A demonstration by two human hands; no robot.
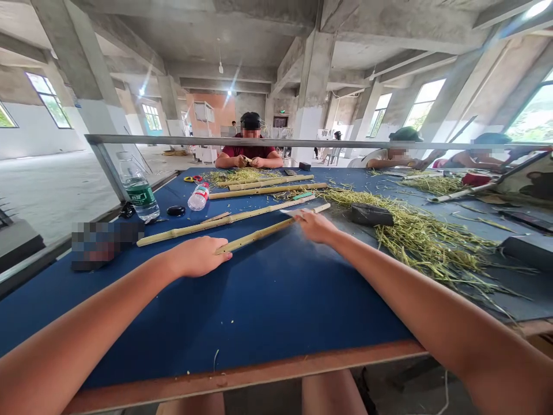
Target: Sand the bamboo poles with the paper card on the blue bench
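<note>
Three sticks (227,220) are lying nearby, left hand (199,255) gripping another (263,233), right hand (316,225) a blade (291,212). Two bottles (141,196) resting, eleven o'clock.

Green-labelled bottle (141,199) upright; smaller bottle (199,197) near; scissors (192,178) just beyond.

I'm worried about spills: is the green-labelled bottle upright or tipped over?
Upright: the green-labelled bottle stands on the blue table, neck uppermost.
</note>
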